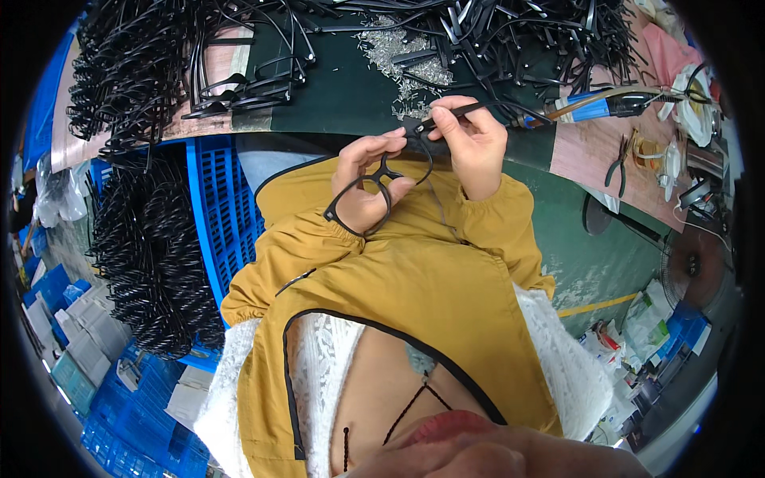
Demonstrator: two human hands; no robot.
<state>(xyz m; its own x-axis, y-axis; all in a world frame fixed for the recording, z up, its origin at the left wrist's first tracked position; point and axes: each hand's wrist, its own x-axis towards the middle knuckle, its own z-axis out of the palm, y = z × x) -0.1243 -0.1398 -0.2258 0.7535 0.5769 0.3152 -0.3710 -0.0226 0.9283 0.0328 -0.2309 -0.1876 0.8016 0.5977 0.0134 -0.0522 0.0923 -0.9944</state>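
Observation:
Just off the table's near edge, my left hand (pixel 368 163) is closed on a black eyeglass frame (pixel 389 199), its fingers wrapped around the rims and bridge. My right hand (pixel 476 155) pinches a black temple arm (pixel 478 105) between thumb and fingers. One end of that arm meets the frame's corner by my left fingertips; whether they are joined I cannot tell. Beyond my hands lies a heap of tiny silvery pieces (pixel 402 60), too small to make out. A blue and black handheld tool (pixel 594 106), like an electric screwdriver, lies right of my right hand.
Piles of black temple arms (pixel 534 40) and black eyeglass frames (pixel 131 72) cover the table's far side. Pliers (pixel 616 167) lie at the right. Stacked black frames (pixel 151 255) stand left, beside a blue crate (pixel 227 199). A fan (pixel 692 263) stands at the right.

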